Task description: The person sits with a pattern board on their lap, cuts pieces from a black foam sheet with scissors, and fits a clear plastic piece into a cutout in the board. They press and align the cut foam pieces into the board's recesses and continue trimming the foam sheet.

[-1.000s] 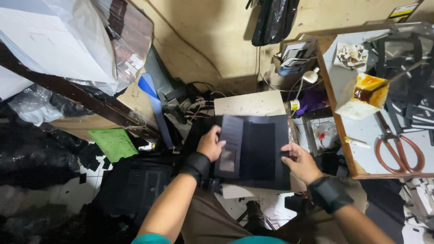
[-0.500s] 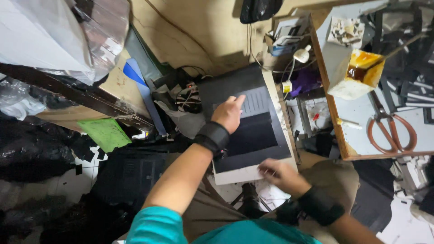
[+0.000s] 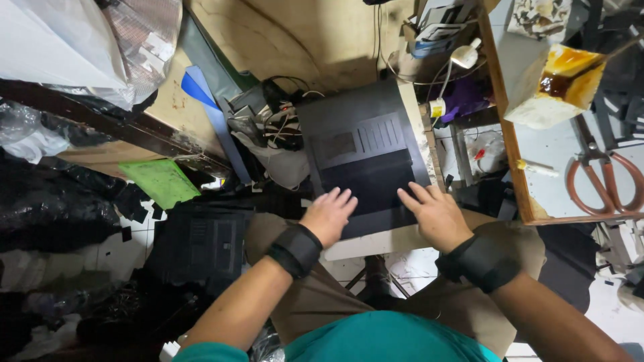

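Note:
A flat black panel with a ribbed vent patch lies on a small white board in front of my knees. My left hand rests palm down on the panel's near left edge, fingers spread. My right hand presses flat on the near right part, fingers spread too. Both wrists wear black wrist bands. Neither hand grips anything.
A wooden-edged workbench at the right carries orange-handled scissors and a stained white block. Tangled cables and parts lie left of the panel. A green sheet, black bags and another black panel fill the left floor.
The black panel, held up in both hands a second ago, now lies flat on the white board. My left hand slid back to the near edge, and my right hand came onto it.

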